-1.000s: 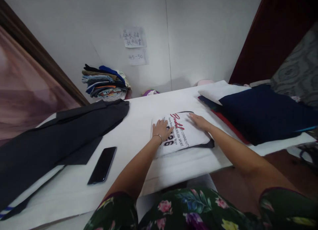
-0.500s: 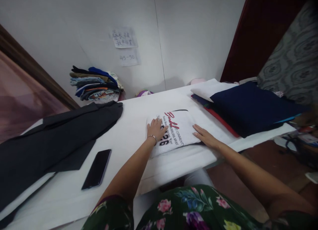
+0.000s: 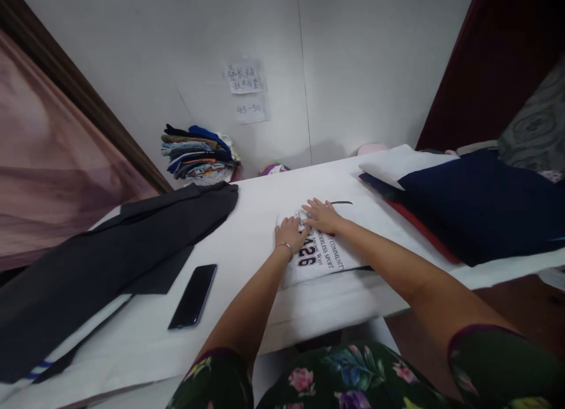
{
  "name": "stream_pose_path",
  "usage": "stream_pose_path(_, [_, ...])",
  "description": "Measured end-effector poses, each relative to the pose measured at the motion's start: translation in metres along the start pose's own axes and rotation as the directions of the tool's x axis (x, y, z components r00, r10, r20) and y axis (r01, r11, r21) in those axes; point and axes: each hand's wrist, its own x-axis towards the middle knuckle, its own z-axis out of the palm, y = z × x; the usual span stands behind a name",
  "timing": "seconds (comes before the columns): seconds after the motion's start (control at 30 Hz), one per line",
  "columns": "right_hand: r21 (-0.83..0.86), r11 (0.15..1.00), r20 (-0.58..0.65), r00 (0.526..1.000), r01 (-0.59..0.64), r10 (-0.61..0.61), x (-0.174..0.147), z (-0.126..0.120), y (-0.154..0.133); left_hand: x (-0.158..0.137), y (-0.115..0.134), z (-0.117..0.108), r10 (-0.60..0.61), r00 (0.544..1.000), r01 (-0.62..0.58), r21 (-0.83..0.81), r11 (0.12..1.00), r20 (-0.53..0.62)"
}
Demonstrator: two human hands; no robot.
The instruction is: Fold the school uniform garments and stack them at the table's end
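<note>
A folded white shirt (image 3: 324, 262) with black lettering lies on the white table in front of me. My left hand (image 3: 291, 235) rests flat on its left part, fingers stretched out, with a bracelet at the wrist. Close beside it, my right hand (image 3: 323, 215) lies on the shirt's upper part, fingers spread and pointing left, almost touching the left hand. The right hand and forearm hide most of the red script on the print. Neither hand grasps anything; both press or rest on the cloth.
A dark garment (image 3: 132, 238) stretches across the left of the table (image 3: 247, 303). Nearer me lies a black phone (image 3: 193, 297). Folded navy clothes (image 3: 477, 203) are piled at the right. Behind the table stands a stack of clothes (image 3: 200, 153) by the wall, under paper notes (image 3: 249, 91).
My right hand has moved from the shirt's right edge to its upper left, beside my left hand. The left hand stays on the shirt. The view has turned slightly left.
</note>
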Motion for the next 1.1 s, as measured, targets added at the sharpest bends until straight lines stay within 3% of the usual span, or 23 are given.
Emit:
stream_pose_path(0.13, [-0.053,0.995,0.084,0.993,-0.083,0.087,0.007,0.018,0.020,-0.004,-0.002,0.002,-0.046,0.998,0.046,-0.004,0.999,0.031])
stream_pose_path(0.27, [-0.051,0.993,0.057,0.992,-0.110,0.113,0.004,0.024,0.030,-0.003,-0.001,-0.001,-0.080,0.995,0.081,-0.012,0.997,0.067])
stream_pose_path(0.4, [-0.062,0.992,0.026,0.993,-0.113,0.115,0.003,0.025,0.027,0.017,0.011,-0.015,-0.120,0.978,0.119,0.014,0.993,0.170])
stream_pose_path(0.53, [-0.070,0.990,0.016,0.993,-0.119,0.120,0.001,0.026,0.025,0.042,0.023,-0.020,-0.054,0.990,0.045,0.070,0.997,0.128])
stream_pose_path(0.63, [-0.061,0.988,-0.018,0.990,-0.143,0.142,-0.002,0.028,0.027,0.049,0.021,-0.013,-0.041,0.976,0.037,0.023,0.999,0.213])
stream_pose_path(0.7, [-0.056,0.969,-0.082,0.969,-0.240,0.235,-0.004,0.029,0.033,0.047,0.016,-0.007,-0.062,0.968,0.066,-0.007,0.998,0.242])
stream_pose_path(0.77, [-0.016,0.917,-0.137,0.910,-0.398,0.392,-0.009,0.029,0.046,0.045,0.012,-0.003,-0.062,0.975,0.070,-0.030,0.997,0.214])
stream_pose_path(0.87, [0.155,0.815,-0.054,0.819,-0.558,0.571,-0.020,0.029,0.072,0.043,0.009,-0.002,-0.070,0.981,0.088,-0.090,0.992,0.183])
stream_pose_path(0.97, [0.292,0.767,0.040,0.808,-0.571,0.587,-0.028,0.030,0.090,0.045,0.007,-0.002,-0.123,0.981,0.147,-0.168,0.975,0.147])
stream_pose_path(1.1, [0.346,0.748,0.039,0.805,-0.567,0.592,-0.028,0.029,0.094,0.049,-0.003,-0.003,-0.216,0.970,0.237,-0.218,0.947,0.114])
